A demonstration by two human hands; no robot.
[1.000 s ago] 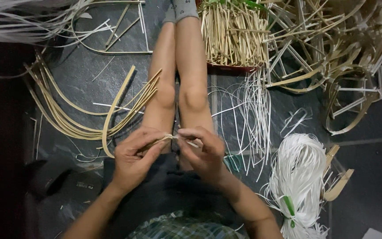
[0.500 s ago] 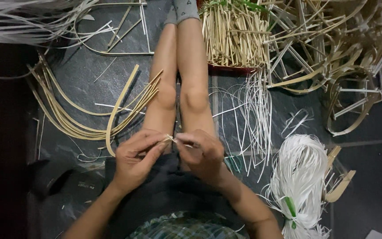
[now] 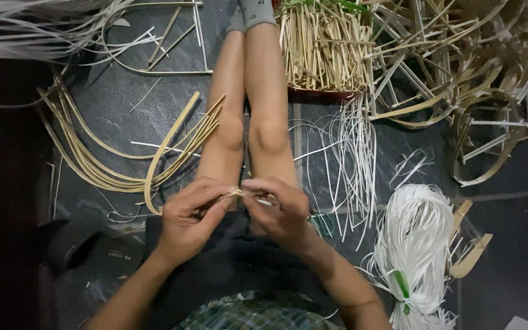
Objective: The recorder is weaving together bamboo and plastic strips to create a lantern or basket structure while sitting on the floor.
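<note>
I sit on a dark floor with my legs stretched out ahead. My left hand (image 3: 192, 215) and my right hand (image 3: 278, 208) meet above my thighs. Both pinch a thin pale strip (image 3: 236, 192) between thumb and fingertips. The strip is short and mostly covered by my fingers. A thin white strand runs from my right hand toward the loose white strips (image 3: 352, 156) on the floor.
Curved bamboo strips (image 3: 102, 168) lie fanned at my left. A tied bundle of white strips (image 3: 410, 244) sits at my right. A red tray of cut bamboo sticks (image 3: 322, 46) stands beyond my knees. Bent bamboo frames (image 3: 478, 91) are piled at the far right.
My hands have stayed together over my thighs, with small finger shifts along the strip. Nothing else has moved.
</note>
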